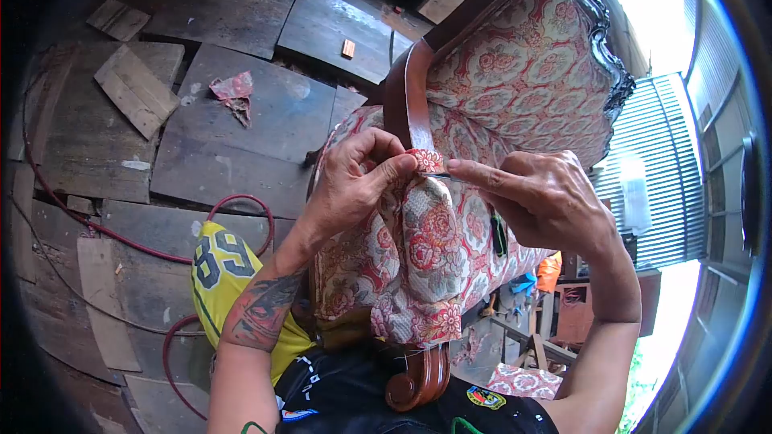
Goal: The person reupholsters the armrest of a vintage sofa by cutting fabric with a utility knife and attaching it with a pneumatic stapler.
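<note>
My left hand pinches the edge of a red and cream floral fabric strip at the front of the armrest pad. Facing it, my right hand has its index finger stretched toward that strip and its other fingers curled. A thin metal blade lies just under the strip, near my right fingertip. Below my right palm shows a black-and-green handle; the grip between is mostly hidden. The floral armrest cover is padded, with loose threads at its lower end. The brown wooden arm frame rises beyond the strip.
The chair's floral backrest has a dark carved frame. A yellow cloth marked 89 lies by my left forearm. A red hose crosses the wooden floor boards, where scraps lie. A scrolled wooden arm end sits against my body.
</note>
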Available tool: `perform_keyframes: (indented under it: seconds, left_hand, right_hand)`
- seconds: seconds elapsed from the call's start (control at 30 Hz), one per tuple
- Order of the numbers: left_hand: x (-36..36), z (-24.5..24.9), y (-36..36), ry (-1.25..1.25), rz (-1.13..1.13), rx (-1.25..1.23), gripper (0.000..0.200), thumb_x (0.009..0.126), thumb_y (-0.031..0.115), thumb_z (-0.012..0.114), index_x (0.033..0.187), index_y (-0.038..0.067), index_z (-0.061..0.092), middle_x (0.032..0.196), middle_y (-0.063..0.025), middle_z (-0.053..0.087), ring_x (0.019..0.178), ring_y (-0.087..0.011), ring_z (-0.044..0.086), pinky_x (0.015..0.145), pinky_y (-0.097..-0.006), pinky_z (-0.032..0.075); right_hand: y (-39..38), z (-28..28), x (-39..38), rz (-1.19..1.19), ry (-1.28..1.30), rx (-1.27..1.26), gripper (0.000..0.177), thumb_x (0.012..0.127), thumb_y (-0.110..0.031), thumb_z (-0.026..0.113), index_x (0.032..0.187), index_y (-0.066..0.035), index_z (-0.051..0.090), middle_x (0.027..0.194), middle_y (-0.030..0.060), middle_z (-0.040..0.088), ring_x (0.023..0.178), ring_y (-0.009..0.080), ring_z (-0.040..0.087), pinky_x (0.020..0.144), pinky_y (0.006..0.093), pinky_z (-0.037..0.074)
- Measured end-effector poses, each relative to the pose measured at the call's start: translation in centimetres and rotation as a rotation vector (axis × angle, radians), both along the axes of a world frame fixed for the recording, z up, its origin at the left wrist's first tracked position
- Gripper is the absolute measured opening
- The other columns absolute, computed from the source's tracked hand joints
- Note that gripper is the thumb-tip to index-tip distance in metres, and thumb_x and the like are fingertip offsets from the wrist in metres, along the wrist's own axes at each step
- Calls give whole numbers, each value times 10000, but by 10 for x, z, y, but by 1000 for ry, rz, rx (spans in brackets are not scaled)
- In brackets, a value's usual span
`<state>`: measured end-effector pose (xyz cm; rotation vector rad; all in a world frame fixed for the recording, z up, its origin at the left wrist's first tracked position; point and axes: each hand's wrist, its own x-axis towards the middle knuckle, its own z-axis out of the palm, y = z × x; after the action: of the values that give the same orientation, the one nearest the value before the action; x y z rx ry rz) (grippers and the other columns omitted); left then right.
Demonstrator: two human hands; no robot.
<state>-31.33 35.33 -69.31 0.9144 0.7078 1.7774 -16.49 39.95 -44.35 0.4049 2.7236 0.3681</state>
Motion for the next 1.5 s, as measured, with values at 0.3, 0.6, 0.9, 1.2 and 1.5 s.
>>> perform_keyframes:
  seconds: [0.3, 0.6, 0.9, 1.2, 1.5]
  left_hand:
    - [-1, 1, 0, 40, 60, 22, 133, 987, 131, 737, 1019, 24, 664, 900, 0, 695, 833, -54, 620, 751, -224, 514]
    - [0, 11, -7, 33, 83, -27, 168, 997, 167, 729, 1004, 10, 668, 893, -9, 690, 816, -59, 619, 730, -236, 519]
    - [2, 11, -6, 34, 63, -34, 160, 1008, 162, 715, 1019, 14, 654, 909, -3, 688, 824, -54, 612, 733, -225, 514]
    - [11, -4, -9, -36, 134, -4, 195, 988, 185, 739, 1058, 23, 655, 908, -28, 714, 791, -74, 646, 692, -254, 529]
    - [6, -5, -17, 137, 209, -8, 236, 914, 166, 777, 1053, 16, 658, 916, -84, 728, 844, -137, 707, 728, -300, 553]
  right_hand:
    - [-9, -6, -4, 30, -40, 74, 653, 874, -98, 718, 1474, -313, 578, 649, 34, 509, 539, 234, 564, 495, 413, 453]
    - [-19, -21, 12, -103, 5, 101, 650, 920, -117, 662, 1512, -347, 526, 685, 70, 526, 513, 254, 573, 472, 418, 490]
    - [-12, -24, 28, -113, 90, 72, 615, 919, -124, 666, 1486, -334, 550, 677, 65, 546, 525, 255, 590, 469, 405, 484]
    - [-3, 21, -6, -25, 76, -4, 547, 881, -35, 729, 1396, -202, 654, 826, 73, 700, 681, 250, 667, 579, 399, 519]
    - [5, 30, -56, 194, -110, 89, 550, 863, -91, 705, 1360, -326, 677, 842, 48, 684, 682, 233, 662, 549, 408, 506]
